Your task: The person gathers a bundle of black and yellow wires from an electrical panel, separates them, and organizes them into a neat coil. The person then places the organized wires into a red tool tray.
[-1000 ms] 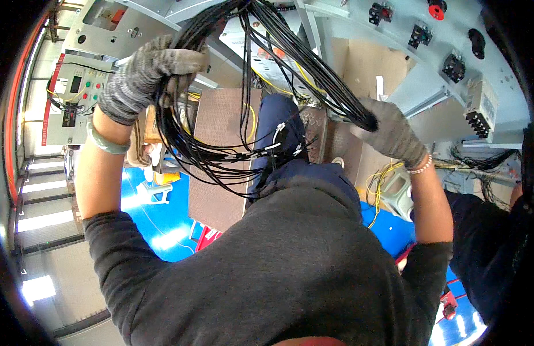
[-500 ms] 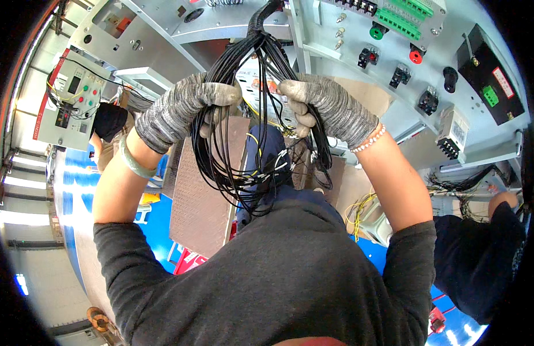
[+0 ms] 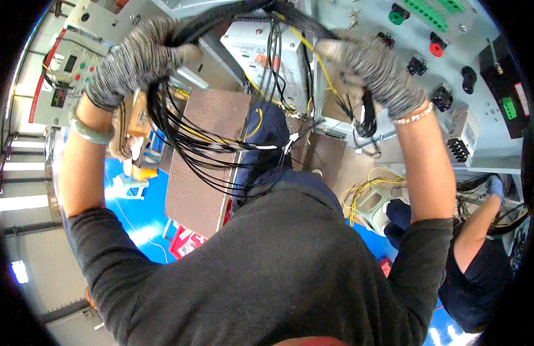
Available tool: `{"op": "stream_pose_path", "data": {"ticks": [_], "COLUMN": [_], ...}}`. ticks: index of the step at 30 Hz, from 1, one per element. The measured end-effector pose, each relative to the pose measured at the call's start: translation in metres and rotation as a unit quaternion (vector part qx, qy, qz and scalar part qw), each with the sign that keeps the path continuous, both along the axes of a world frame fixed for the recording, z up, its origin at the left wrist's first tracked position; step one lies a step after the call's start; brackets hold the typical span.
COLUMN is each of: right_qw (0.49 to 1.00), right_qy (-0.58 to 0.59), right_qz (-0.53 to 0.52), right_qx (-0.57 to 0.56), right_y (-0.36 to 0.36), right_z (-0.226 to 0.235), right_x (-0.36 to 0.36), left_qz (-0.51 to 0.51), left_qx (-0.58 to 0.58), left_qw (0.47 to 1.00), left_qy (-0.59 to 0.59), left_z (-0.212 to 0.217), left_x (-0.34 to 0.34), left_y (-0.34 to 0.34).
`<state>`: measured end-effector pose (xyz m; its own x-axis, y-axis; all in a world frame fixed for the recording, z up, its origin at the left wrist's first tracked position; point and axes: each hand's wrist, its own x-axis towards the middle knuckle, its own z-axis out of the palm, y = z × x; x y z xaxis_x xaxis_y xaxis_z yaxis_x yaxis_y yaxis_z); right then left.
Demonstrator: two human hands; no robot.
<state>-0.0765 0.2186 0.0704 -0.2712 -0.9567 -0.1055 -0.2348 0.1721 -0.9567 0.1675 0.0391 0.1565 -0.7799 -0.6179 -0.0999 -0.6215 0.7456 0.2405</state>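
Observation:
My left hand (image 3: 141,62), in a grey knitted glove, is closed round a thick bundle of black wires (image 3: 163,118). The loose ends of this bundle sweep down and across in front of my body, with white markers on some. My right hand (image 3: 377,72), gloved alike, is closed on a second, smaller bundle of black wires (image 3: 368,115) with a yellow wire (image 3: 324,68) beside it. Both bundles branch from the black trunk of the harness at the top middle. Several thin black wires (image 3: 272,52) hang loose between my hands.
A metal panel (image 3: 416,98) with terminals and sockets stands at the right. Behind the wires is a white boxed unit (image 3: 255,43). Below lie a brown board (image 3: 203,167), a pale green stool (image 3: 375,210) and coiled yellow wires (image 3: 359,199). A co-worker (image 3: 480,254) reaches in at lower right.
My hands have moved apart and upward, spreading the harness into two branches with a few wires hanging between. The co-worker at the right now has an arm stretched to the cabinet.

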Motion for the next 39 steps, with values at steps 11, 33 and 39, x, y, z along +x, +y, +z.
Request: {"op": "stream_pose_path", "data": {"ticks": [11, 33, 39], "right_qw": [0.997, 0.996, 0.993], "right_qy": [-0.069, -0.079, -0.110], "right_qz": [0.005, -0.032, -0.036], "right_qx": [-0.041, 0.002, -0.017], "right_y": [0.007, 0.016, 0.016], "right_z": [-0.006, 0.007, 0.016], "right_x": [-0.023, -0.030, -0.005], "left_qz": [0.155, 0.029, 0.044], "left_qx": [-0.056, 0.237, 0.359], "left_qw": [0.969, 0.962, 0.919], "left_qy": [0.183, 0.132, 0.155], "left_z": [-0.075, -0.129, -0.119], "left_x": [0.130, 0.131, 0.125], "left_y": [-0.061, 0.010, 0.043]}}
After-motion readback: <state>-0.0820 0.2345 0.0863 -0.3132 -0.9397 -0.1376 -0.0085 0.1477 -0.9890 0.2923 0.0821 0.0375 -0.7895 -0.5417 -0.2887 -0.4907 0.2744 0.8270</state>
